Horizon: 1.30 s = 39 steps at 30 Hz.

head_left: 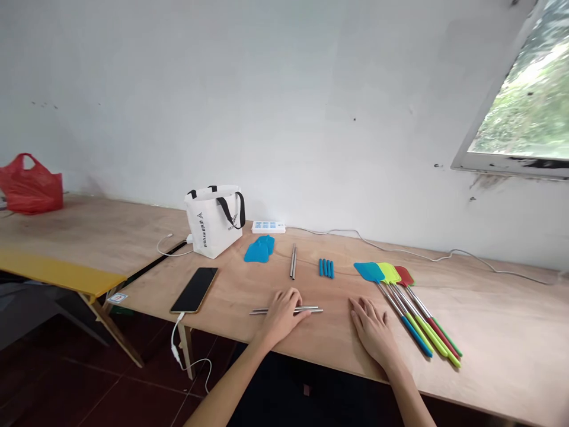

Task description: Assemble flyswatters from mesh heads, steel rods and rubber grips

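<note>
My left hand [281, 314] lies flat on the wooden table [489, 332], fingers spread over thin metal rods [311, 309] that lie crosswise. My right hand [372, 329] rests flat and open on the bare wood, holding nothing, just left of several fly swatters [413, 308] with blue, green and red heads. Beyond my hands lie a second pair of metal rods [293, 261], several short blue handle grips [326, 268] and a stack of blue swatter heads [259, 249].
A black phone [194, 289] on a white cable lies at the table's left front corner. A white tote bag [214, 220] and a white power strip [268, 226] stand near the wall. A red plastic bag [30, 185] sits on a second table at left.
</note>
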{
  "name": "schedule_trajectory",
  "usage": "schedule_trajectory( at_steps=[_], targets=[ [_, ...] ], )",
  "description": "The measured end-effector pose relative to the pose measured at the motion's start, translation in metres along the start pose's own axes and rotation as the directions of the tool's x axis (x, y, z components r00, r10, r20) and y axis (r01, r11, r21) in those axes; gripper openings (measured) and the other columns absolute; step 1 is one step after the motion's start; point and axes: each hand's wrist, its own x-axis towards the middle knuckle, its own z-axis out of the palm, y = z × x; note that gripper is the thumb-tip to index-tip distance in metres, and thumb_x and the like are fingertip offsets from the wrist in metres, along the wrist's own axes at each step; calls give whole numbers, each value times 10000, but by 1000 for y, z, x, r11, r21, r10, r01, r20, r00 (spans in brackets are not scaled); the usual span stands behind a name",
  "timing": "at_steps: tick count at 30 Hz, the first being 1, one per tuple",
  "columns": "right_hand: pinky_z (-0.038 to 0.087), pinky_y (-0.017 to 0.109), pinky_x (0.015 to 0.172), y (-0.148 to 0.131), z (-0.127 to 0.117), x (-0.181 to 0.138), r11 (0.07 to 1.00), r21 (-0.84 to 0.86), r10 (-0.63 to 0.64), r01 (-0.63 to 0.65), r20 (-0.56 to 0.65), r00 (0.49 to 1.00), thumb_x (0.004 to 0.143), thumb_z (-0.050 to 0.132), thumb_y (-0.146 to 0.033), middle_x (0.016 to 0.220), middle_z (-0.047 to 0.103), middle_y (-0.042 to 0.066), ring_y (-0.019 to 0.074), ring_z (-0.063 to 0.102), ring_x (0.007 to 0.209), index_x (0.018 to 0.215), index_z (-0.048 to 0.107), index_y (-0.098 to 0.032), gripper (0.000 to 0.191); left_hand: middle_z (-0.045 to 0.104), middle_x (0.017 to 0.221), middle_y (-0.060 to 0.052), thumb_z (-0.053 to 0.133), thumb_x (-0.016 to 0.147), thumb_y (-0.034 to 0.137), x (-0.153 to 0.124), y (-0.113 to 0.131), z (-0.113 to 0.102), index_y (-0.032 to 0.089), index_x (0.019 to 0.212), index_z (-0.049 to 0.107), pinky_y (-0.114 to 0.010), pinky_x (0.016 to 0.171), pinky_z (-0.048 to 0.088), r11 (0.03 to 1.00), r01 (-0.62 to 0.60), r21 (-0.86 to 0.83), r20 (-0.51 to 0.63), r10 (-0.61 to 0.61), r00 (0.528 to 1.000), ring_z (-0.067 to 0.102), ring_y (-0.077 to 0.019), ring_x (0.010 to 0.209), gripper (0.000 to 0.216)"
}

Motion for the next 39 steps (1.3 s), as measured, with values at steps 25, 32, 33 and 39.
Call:
schedule_trajectory(
  at_steps=[25, 32, 33, 39],
  targets=[
    [327, 393, 1171, -46, 16, 110, 990, 104, -95, 97, -18, 995, 1030, 301, -351, 1592, 405, 124, 245, 439, 1423, 1525, 413, -180, 536, 618, 1039, -26, 561, 956, 285, -3, -5, 4, 232, 961, 502, -392, 996, 401, 992, -97, 83, -21, 99, 995, 582, -233, 1030, 79],
    [440, 389, 1062, -48, 12, 113, 997, 76, -21, 22, -25, 999, 1029, 281, -334, 1610, 381, 116, 263, 492, 1373, 1511, 450, -189, 530, 594, 1074, -31, 581, 992, 366, -4, -8, 8, 218, 981, 536, -361, 941, 415, 995, -69, 75, -37, 72, 997, 559, -226, 1038, 155],
    [453, 396, 1045, -48, 11, 112, 997, 73, -10, 12, -26, 1000, 1026, 278, -321, 1600, 397, 124, 268, 509, 1357, 1511, 453, -187, 533, 587, 1081, -39, 577, 996, 416, -4, -8, 8, 215, 967, 546, -360, 912, 423, 996, -37, 86, -39, 41, 998, 556, -232, 1032, 205],
    [496, 361, 958, -46, 9, 104, 998, 58, 37, -35, -40, 999, 1005, 289, -269, 1497, 515, 137, 258, 599, 1237, 1515, 455, -188, 542, 641, 960, -36, 577, 994, 485, -3, -4, 8, 208, 936, 555, -337, 805, 429, 994, -19, 109, 65, 11, 998, 591, -231, 926, 283]
  ],
)
